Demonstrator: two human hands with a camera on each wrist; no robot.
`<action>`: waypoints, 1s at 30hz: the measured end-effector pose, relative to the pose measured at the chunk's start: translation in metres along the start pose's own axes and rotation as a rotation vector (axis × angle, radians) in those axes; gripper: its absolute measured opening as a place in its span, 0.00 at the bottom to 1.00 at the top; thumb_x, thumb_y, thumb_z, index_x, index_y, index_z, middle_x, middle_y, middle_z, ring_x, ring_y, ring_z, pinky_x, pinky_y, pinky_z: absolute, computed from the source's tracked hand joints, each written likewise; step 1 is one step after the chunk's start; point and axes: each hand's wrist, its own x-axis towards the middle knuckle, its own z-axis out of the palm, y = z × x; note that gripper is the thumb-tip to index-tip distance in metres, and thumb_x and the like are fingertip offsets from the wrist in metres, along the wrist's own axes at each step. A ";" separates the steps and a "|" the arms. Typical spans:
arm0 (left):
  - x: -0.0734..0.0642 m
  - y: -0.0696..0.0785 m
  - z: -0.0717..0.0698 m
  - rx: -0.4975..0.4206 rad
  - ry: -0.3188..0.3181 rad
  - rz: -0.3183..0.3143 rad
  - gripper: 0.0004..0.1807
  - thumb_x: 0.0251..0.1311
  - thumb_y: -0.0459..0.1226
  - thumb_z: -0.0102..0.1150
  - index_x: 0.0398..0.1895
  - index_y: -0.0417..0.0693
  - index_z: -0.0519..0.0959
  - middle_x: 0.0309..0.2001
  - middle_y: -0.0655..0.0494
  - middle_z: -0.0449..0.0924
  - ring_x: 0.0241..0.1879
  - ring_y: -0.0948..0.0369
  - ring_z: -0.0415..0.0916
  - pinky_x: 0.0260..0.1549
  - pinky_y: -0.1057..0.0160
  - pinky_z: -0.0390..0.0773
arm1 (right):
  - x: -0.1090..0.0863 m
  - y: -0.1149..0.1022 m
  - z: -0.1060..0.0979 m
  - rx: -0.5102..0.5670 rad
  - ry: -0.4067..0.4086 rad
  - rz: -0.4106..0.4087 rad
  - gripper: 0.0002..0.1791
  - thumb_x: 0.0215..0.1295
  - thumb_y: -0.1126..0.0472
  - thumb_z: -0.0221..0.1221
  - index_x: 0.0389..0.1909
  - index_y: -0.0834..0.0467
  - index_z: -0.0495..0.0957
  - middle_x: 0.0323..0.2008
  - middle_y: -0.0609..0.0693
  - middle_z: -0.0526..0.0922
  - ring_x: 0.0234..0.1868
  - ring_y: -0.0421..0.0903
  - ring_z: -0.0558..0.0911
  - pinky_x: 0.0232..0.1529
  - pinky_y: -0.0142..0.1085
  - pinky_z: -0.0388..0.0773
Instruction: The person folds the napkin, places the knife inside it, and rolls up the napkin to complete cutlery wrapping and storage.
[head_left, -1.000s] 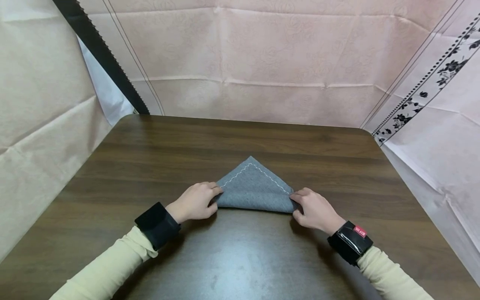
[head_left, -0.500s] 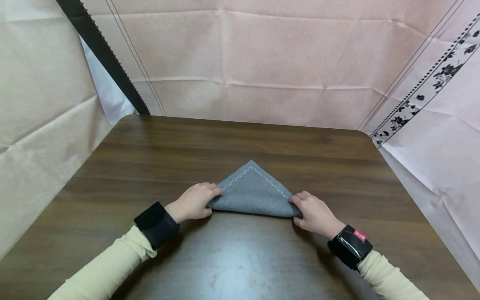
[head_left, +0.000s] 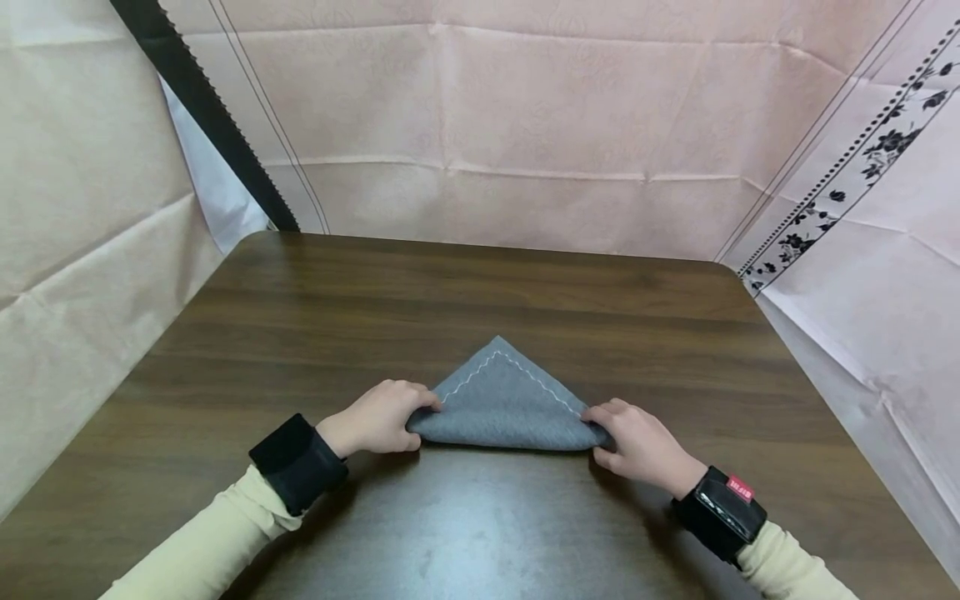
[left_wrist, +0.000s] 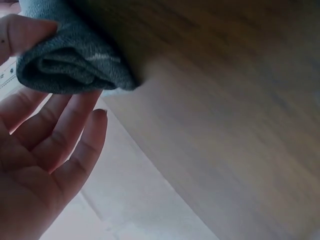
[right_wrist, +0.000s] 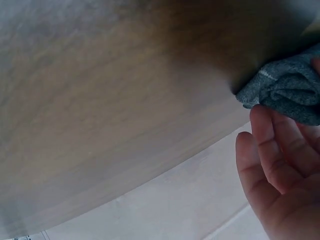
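Observation:
A grey-blue cloth (head_left: 502, 404) with a white stitched line lies on the table, its near part rolled up and its far part a flat triangle pointing away. My left hand (head_left: 382, 415) grips the roll's left end between thumb and fingers. At the right end, my right hand (head_left: 643, 442) holds the roll in the same way. The left wrist view shows the spiral layers of the rolled cloth (left_wrist: 70, 67), thumb on one side and fingers on the other. Coiled layers of the cloth (right_wrist: 290, 90) also show in the right wrist view, where the thumb is mostly cut off.
The brown wooden table (head_left: 465, 300) has rounded far corners. Pale pink patterned sheeting (head_left: 540, 108) hangs behind it. White sheeting with a black floral band (head_left: 885, 154) is at the right, and a black strip (head_left: 210, 117) runs down at the left.
Both hands and the cloth have come nearer to me. The hands have moved slightly apart, and the roll's near edge looks wider from end to end.

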 end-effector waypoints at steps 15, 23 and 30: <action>0.007 -0.021 -0.006 -0.291 -0.027 -0.028 0.13 0.50 0.30 0.48 0.40 0.44 0.76 0.28 0.62 0.76 0.19 0.70 0.62 0.23 0.68 0.66 | 0.006 0.017 -0.011 0.296 -0.088 -0.013 0.17 0.57 0.68 0.55 0.48 0.65 0.73 0.21 0.42 0.69 0.18 0.32 0.62 0.21 0.29 0.64; 0.017 -0.031 -0.004 -0.328 -0.001 -0.089 0.12 0.54 0.29 0.44 0.40 0.42 0.75 0.19 0.63 0.60 0.17 0.68 0.56 0.22 0.67 0.61 | 0.016 0.028 -0.005 0.341 -0.051 0.089 0.14 0.60 0.66 0.52 0.47 0.64 0.74 0.15 0.38 0.63 0.15 0.32 0.61 0.19 0.29 0.63; 0.023 -0.035 -0.003 -0.235 0.024 -0.115 0.14 0.53 0.29 0.43 0.40 0.38 0.77 0.20 0.60 0.66 0.16 0.68 0.57 0.21 0.67 0.62 | 0.025 0.029 -0.004 0.318 -0.047 0.144 0.14 0.63 0.63 0.51 0.47 0.65 0.74 0.14 0.40 0.63 0.14 0.33 0.61 0.18 0.31 0.62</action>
